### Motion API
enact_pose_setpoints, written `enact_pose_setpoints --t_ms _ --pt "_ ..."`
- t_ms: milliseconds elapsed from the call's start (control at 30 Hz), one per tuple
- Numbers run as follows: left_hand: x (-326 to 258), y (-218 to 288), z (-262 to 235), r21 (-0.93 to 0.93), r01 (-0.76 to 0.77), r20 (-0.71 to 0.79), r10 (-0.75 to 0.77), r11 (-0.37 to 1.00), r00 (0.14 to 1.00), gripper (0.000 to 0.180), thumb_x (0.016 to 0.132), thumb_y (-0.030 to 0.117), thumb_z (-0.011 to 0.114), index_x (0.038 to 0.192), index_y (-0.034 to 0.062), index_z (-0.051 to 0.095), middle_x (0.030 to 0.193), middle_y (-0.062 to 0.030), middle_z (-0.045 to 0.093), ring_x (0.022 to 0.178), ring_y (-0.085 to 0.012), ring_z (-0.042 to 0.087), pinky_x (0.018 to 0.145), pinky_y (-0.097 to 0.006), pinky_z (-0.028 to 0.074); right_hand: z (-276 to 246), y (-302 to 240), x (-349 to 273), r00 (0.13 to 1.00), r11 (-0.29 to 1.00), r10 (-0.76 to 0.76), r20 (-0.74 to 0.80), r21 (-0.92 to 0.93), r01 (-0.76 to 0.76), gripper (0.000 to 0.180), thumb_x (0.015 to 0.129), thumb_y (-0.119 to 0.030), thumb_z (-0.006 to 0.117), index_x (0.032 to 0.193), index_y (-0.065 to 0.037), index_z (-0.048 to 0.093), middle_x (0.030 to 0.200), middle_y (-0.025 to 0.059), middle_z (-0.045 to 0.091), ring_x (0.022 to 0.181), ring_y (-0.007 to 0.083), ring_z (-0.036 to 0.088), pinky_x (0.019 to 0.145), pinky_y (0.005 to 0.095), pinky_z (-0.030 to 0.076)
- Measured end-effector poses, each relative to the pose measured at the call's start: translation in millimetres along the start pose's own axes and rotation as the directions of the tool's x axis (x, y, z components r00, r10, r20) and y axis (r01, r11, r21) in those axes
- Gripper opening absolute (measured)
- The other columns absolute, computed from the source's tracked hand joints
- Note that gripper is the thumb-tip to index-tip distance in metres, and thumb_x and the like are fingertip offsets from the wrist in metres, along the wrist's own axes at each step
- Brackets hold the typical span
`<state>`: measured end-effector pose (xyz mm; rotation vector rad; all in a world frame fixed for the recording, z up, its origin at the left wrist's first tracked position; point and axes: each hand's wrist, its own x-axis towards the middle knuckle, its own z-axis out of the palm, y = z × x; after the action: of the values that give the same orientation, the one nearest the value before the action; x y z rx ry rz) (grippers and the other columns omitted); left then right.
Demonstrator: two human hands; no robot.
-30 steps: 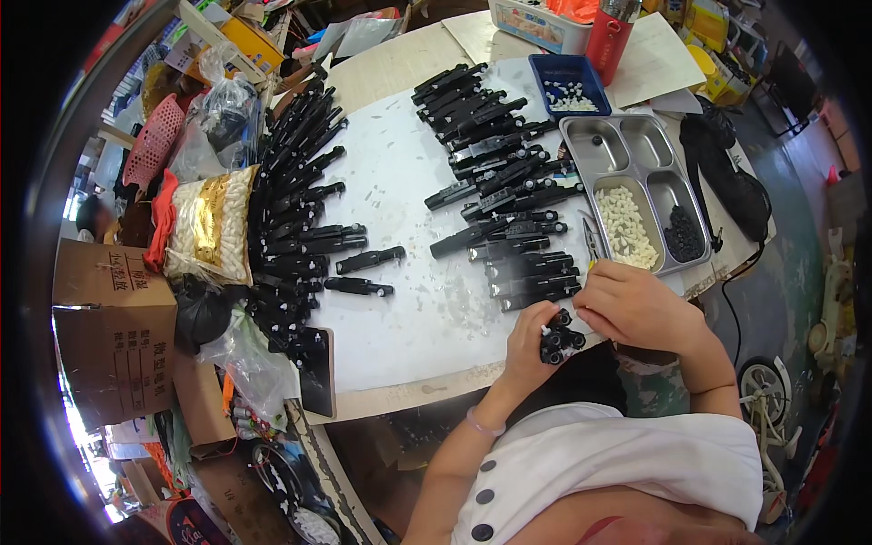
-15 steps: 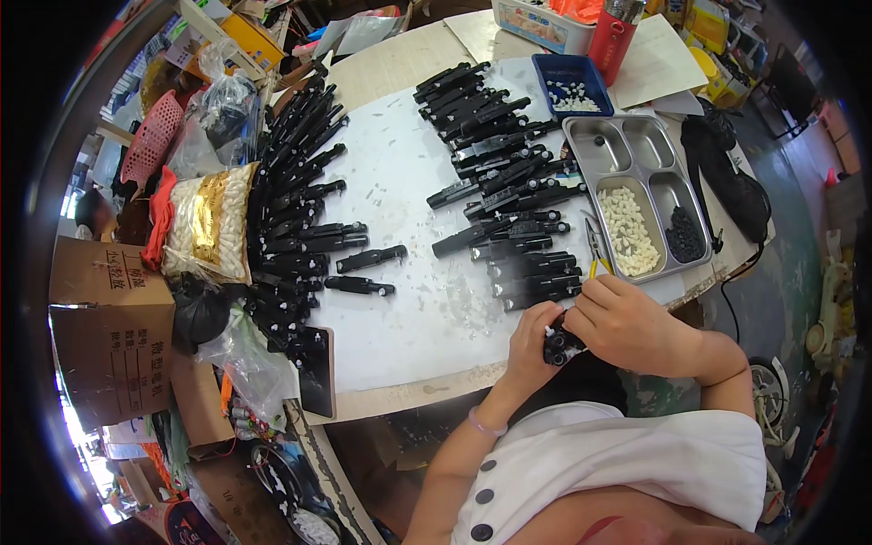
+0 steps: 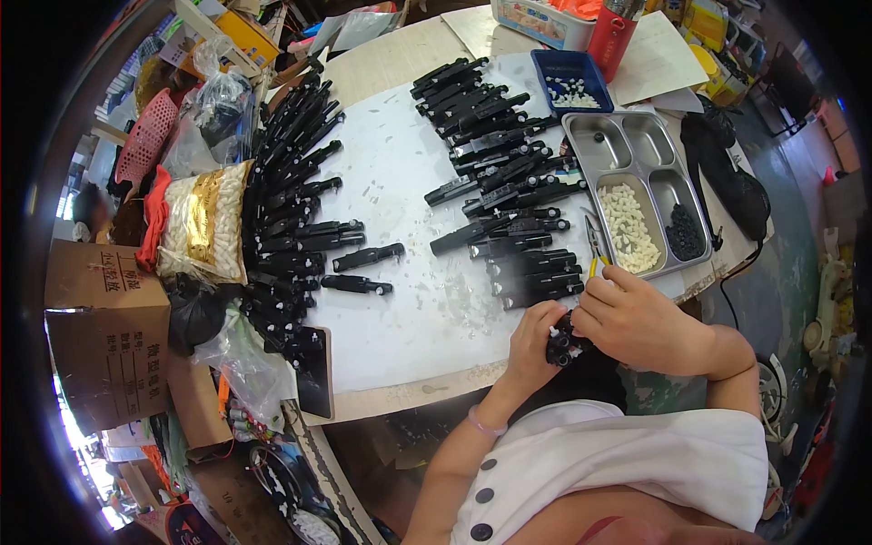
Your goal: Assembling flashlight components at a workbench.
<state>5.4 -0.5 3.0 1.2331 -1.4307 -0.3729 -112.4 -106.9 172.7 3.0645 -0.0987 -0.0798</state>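
My left hand [image 3: 534,343] is closed round a black plastic part [image 3: 561,348] at the table's near right edge; round openings show on its near end. Bent over the same part from the right, my right hand [image 3: 640,316] presses its fingertips against it, and they hide much of its upper side. A tiny white bit shows by the left fingers. Beyond my hands lies a row of similar long black plastic parts [image 3: 536,263], several with small white pieces at their ends. Yellow-handled pliers [image 3: 595,250] lie just past my right fingers.
A steel compartment tray [image 3: 627,177] at the right holds cream-coloured pieces [image 3: 627,227] and small black ones [image 3: 683,232]. Behind it stand a blue bin [image 3: 570,82] and a red bottle [image 3: 613,41]. A phone [image 3: 316,372], black parts, a bag of white pieces [image 3: 204,222] and a carton [image 3: 107,331] crowd the left.
The held black part has turned slightly, and more of its near end shows. My right hand has shifted a little over it, its index finger lifting. The left hand stays nearly in place.
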Motion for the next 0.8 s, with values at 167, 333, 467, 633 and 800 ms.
enact_pose_setpoints --t_ms 167,333,467,633,800 --pt "0 0 -1 0.004 0.001 -0.002 -0.001 1.0 1.0 0.069 0.062 0.014 0.082 0.119 0.0045 0.045 0.112 -0.0178 0.054 0.098 -0.0358 0.056 0.081 -0.04 0.048 -3 3 3 0.996 0.996 -0.084 0.02 -0.024 0.085 0.015 0.069 -0.014 0.058 0.08 -0.004 0.053 0.08 0.0033 0.051 0.084 0.018 0.049 0.078 0.0289 0.04" --pt "5 5 -1 -0.025 -0.007 -0.03 0.007 1.0 1.0 0.063 0.06 0.002 0.073 0.118 0.0035 0.047 0.11 -0.0172 0.053 0.095 -0.0368 0.056 0.079 -0.041 0.049 -4 4 4 0.994 0.994 -0.109 0.002 -0.018 0.109 0.016 0.067 -0.014 0.058 0.078 -0.003 0.054 0.08 0.0047 0.052 0.083 0.0183 0.049 0.077 0.0276 0.041" --pt "6 5 -2 -0.027 -0.002 -0.034 0.001 1.0 0.999 0.063 0.06 0.003 0.073 0.117 0.0033 0.047 0.11 -0.017 0.053 0.095 -0.0366 0.057 0.079 -0.041 0.05 -6 6 6 0.989 0.988 -0.15 0.008 -0.025 0.15 0.016 0.067 -0.013 0.058 0.077 -0.002 0.054 0.078 0.0049 0.052 0.082 0.0185 0.048 0.077 0.028 0.041" --pt "5 5 -1 -0.029 0.005 -0.038 -0.007 1.0 0.999 0.061 0.061 0.003 0.074 0.117 0.0029 0.048 0.11 -0.0169 0.053 0.095 -0.0366 0.057 0.079 -0.041 0.049 0 7 6 0.99 0.99 -0.141 -0.024 -0.026 0.141 0.016 0.067 -0.015 0.058 0.077 -0.003 0.055 0.077 0.0042 0.052 0.081 0.0181 0.048 0.076 0.028 0.04" --pt "7 7 -1 -0.017 -0.019 0.001 0.019 1.0 1.0 0.059 0.063 0.007 0.075 0.116 0.0029 0.049 0.109 -0.0166 0.054 0.095 -0.0363 0.057 0.079 -0.041 0.049 -1 -8 2 0.996 0.988 -0.054 0.068 -0.143 0.064 0.013 0.067 -0.016 0.058 0.073 -0.004 0.057 0.071 0.0037 0.052 0.079 0.0184 0.048 0.07 0.0286 0.038"
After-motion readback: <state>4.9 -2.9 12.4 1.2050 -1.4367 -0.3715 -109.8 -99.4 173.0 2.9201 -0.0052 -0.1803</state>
